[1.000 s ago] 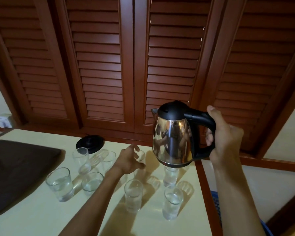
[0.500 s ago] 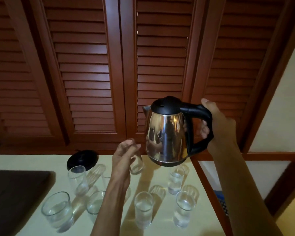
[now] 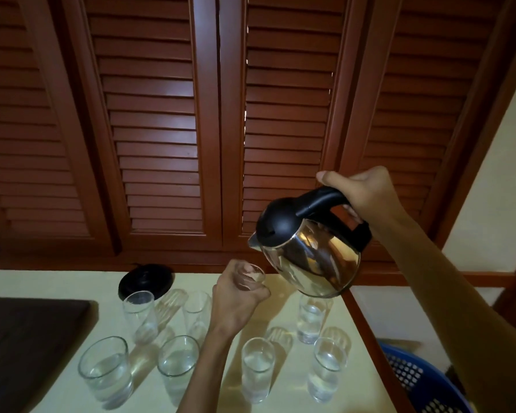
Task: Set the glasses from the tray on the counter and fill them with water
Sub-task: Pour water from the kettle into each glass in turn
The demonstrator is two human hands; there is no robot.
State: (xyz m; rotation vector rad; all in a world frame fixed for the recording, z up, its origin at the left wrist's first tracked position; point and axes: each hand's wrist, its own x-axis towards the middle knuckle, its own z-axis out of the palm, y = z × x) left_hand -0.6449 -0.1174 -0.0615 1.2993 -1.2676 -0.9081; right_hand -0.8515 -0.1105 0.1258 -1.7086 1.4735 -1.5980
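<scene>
My left hand (image 3: 236,296) grips a small clear glass (image 3: 252,275) and holds it up above the cream counter (image 3: 72,281). My right hand (image 3: 361,192) grips the black handle of a steel kettle (image 3: 313,257), tilted with its spout just above and right of that glass. Several glasses stand on the counter. Those at the front and right, such as one (image 3: 258,369) near my left forearm, hold water. Two tall glasses (image 3: 140,315) behind them look empty. The dark tray (image 3: 27,347) lies at the left.
The kettle's black base (image 3: 146,280) sits at the back of the counter by the brown louvred doors (image 3: 161,129). A blue basket (image 3: 420,380) stands on the floor past the counter's right edge.
My left hand has lifted the small glass off the counter. The kettle has tipped spout-down toward it and moved right in view. The camera tilted, showing more of the counter than half a second ago.
</scene>
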